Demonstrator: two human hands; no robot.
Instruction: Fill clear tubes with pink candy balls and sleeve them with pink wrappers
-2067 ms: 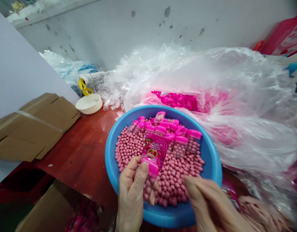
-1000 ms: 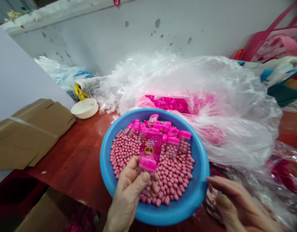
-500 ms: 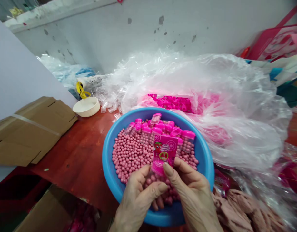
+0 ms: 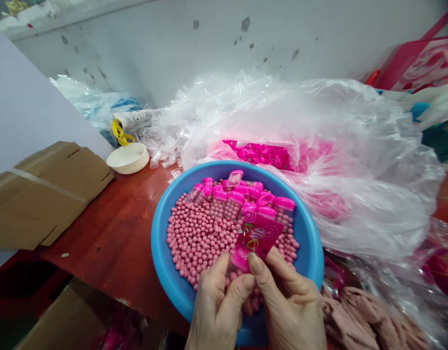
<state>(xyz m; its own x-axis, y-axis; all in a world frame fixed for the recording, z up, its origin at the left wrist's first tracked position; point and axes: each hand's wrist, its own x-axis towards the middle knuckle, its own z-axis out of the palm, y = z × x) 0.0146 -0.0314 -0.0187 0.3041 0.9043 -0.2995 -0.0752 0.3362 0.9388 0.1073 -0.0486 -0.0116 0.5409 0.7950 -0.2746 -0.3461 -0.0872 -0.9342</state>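
Both hands grasp one small jar. The left hand and the right hand close on it from each side, and neither hand is let go. The jar tilts, with its pink label facing up and its pink cap at the low end, near the fingers.

The hands and the jar are over a blue bowl. The bowl is full of pink balls. More jars with pink caps lie on top of the balls, at the far side of the bowl.

The bowl sits on a red-brown worktop. Just past it is a big clear plastic bag, and the bag touches the far rim of the bowl. Inside the bag is a heap of pink caps. Small clear tubes lie by the bag. Left of them is a white dish, with a yellow strap just behind it. Flat cardboard lies at the left edge of the worktop. Crumpled tan stuff lies to the right of the bowl.
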